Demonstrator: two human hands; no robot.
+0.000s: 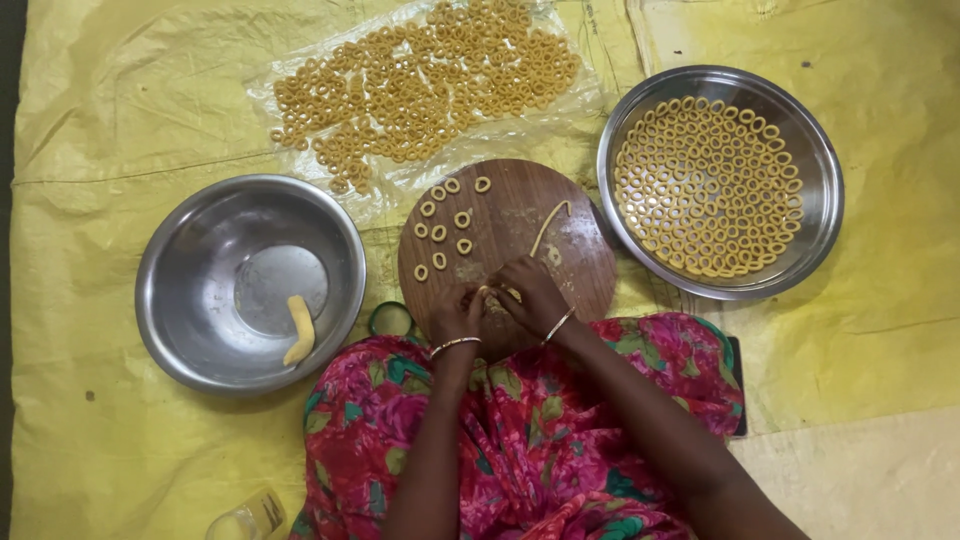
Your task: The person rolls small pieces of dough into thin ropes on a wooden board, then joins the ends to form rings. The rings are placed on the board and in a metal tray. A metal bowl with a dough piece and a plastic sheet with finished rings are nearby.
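Observation:
Both hands meet at the near edge of a round wooden board (575,275). My left hand (458,312) and my right hand (530,293) pinch a small piece of yellow dough (495,296) between their fingertips; most of it is hidden by the fingers. Several small dough rings (440,232) lie on the far left part of the board. A thin rolled dough strand (550,226) lies slanted just beyond my right hand.
A steel bowl (200,230) at left holds one dough log (299,328). A steel plate (815,160) at right is packed with dough rings. More rings cover a clear plastic sheet (420,75) at the back. A small glass jar (245,517) stands near left, all on yellow sheeting.

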